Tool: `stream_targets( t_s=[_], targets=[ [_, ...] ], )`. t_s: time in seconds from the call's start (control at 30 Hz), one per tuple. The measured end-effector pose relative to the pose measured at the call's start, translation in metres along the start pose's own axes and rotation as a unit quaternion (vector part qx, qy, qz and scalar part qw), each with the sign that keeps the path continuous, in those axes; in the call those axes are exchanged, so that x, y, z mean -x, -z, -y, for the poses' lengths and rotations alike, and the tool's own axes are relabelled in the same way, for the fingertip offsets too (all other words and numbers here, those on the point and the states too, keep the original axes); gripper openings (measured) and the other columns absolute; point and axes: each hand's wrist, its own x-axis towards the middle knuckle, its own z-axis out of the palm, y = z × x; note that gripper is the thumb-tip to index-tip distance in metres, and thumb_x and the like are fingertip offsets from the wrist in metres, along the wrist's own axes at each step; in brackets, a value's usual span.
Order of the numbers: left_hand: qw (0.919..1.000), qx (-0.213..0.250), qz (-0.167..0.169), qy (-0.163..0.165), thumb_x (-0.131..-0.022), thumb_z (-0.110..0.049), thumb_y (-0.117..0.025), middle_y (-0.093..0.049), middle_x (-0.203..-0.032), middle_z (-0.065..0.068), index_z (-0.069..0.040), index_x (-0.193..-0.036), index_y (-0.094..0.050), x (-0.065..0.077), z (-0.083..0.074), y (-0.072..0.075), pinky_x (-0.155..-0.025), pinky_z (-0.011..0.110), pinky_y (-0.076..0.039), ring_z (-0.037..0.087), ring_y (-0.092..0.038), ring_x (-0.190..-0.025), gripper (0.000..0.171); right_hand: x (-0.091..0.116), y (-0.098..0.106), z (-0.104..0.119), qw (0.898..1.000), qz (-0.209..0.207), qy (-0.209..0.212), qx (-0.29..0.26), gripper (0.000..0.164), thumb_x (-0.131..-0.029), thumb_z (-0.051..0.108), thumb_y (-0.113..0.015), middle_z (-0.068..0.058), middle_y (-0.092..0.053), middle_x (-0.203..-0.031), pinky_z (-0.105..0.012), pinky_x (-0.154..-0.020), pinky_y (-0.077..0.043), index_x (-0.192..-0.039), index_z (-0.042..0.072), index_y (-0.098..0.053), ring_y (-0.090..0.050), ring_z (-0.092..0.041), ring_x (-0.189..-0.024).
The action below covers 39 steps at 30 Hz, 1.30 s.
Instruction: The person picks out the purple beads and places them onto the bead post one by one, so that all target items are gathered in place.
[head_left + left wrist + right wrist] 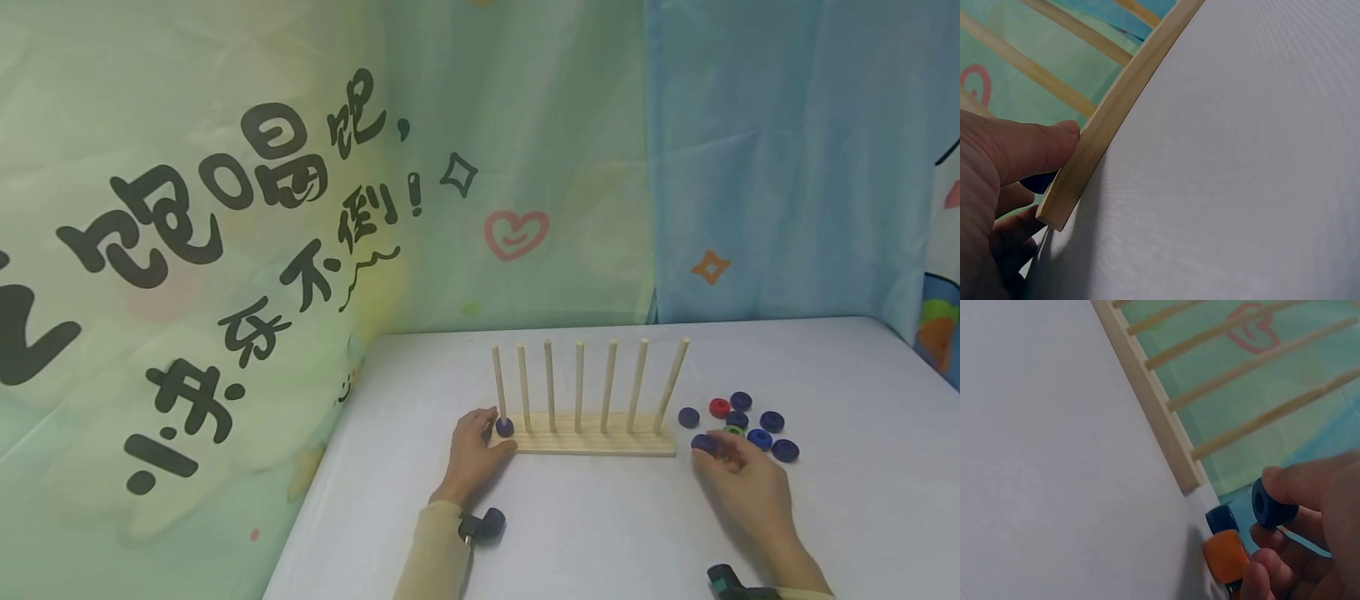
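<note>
A wooden peg board (pixel 592 447) with a row of several upright pegs stands on the table. At its left end my left hand (pixel 471 454) grips the base, thumb on the front edge and fingers around the end. Beside those fingers, a dark blue bead (pixel 505 427) sits at the foot of the leftmost peg. My right hand (pixel 752 492) is just right of the board. Between its thumb and fingers it pinches a blue ring-shaped bead (pixel 1280 512), whose hole faces the board in the right wrist view.
Several loose beads lie right of the board, mostly blue, such as one blue bead (pixel 785 451), with a red bead (pixel 719 407) and a green bead (pixel 734 431) partly hidden among them. A printed curtain (pixel 517 167) hangs behind the white table (pixel 600 525).
</note>
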Motion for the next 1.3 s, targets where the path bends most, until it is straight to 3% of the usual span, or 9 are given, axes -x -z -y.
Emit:
stream_targets(
  t_s=[0.13, 0.33, 0.5, 0.8, 0.97, 1.3],
  targets=[
    [1.0000, -0.001, -0.001, 0.000, -0.076, -0.026, -0.077, -0.057, -0.129, 0.017, -0.002, -0.130, -0.060, 0.001, 0.000, 0.000, -0.110, 0.052, -0.034, 0.035, -0.047, -0.127, 0.061, 0.005, -0.008, 0.006, 0.999, 0.026, 0.019, 0.006, 0.043, -0.088, 0.030, -0.071, -0.018, -0.070, -0.099, -0.032, -0.065, -0.042, -0.121, 0.004, -0.064, -0.061, -0.025, -0.080],
    [1.0000, 0.001, -0.005, -0.002, -0.076, -0.026, -0.077, -0.057, -0.129, 0.017, -0.001, -0.127, -0.061, 0.000, -0.002, 0.000, -0.110, 0.051, -0.035, 0.035, -0.048, -0.126, 0.060, 0.010, -0.019, 0.016, 0.997, 0.048, 0.067, -0.002, 0.041, -0.085, 0.027, -0.075, -0.012, -0.071, -0.100, -0.025, -0.059, -0.042, -0.119, 0.006, -0.065, -0.058, -0.012, -0.071],
    [0.9999, -0.007, -0.006, -0.005, -0.076, -0.027, -0.078, -0.057, -0.127, 0.017, 0.000, -0.126, -0.062, 0.000, -0.002, -0.001, -0.109, 0.051, -0.036, 0.035, -0.049, -0.124, 0.060, 0.013, -0.025, 0.016, 0.995, 0.054, 0.087, 0.003, 0.039, -0.084, 0.024, -0.076, -0.012, -0.071, -0.102, -0.024, -0.058, -0.044, -0.118, 0.006, -0.066, -0.057, -0.010, -0.070],
    [0.9998, -0.012, -0.009, -0.010, -0.076, -0.028, -0.078, -0.058, -0.126, 0.016, -0.001, -0.126, -0.062, -0.001, -0.003, -0.001, -0.108, 0.050, -0.037, 0.035, -0.050, -0.123, 0.059, 0.020, -0.034, 0.029, 0.994, 0.086, 0.074, 0.001, 0.039, -0.082, 0.020, -0.077, -0.009, -0.071, -0.099, -0.025, -0.055, -0.040, -0.117, 0.008, -0.067, -0.054, -0.012, -0.067],
    [0.9998, -0.012, -0.009, -0.013, -0.076, -0.028, -0.078, -0.058, -0.126, 0.016, -0.001, -0.126, -0.062, 0.000, -0.002, 0.000, -0.108, 0.050, -0.037, 0.035, -0.050, -0.123, 0.059, 0.027, -0.043, 0.036, 0.994, 0.083, 0.069, 0.012, 0.038, -0.079, 0.020, -0.078, -0.005, -0.069, -0.093, -0.025, -0.054, -0.036, -0.114, 0.009, -0.068, -0.049, -0.013, -0.065],
    [0.9998, -0.018, -0.003, -0.006, -0.077, -0.029, -0.077, -0.057, -0.128, 0.015, -0.002, -0.127, -0.062, 0.000, 0.001, -0.001, -0.109, 0.050, -0.035, 0.034, -0.049, -0.125, 0.059, 0.033, -0.052, 0.041, 0.992, 0.109, 0.063, 0.011, 0.039, -0.082, 0.022, -0.077, -0.005, -0.071, -0.104, -0.029, -0.066, -0.047, -0.118, 0.012, -0.066, -0.059, -0.015, -0.080]
  ],
)
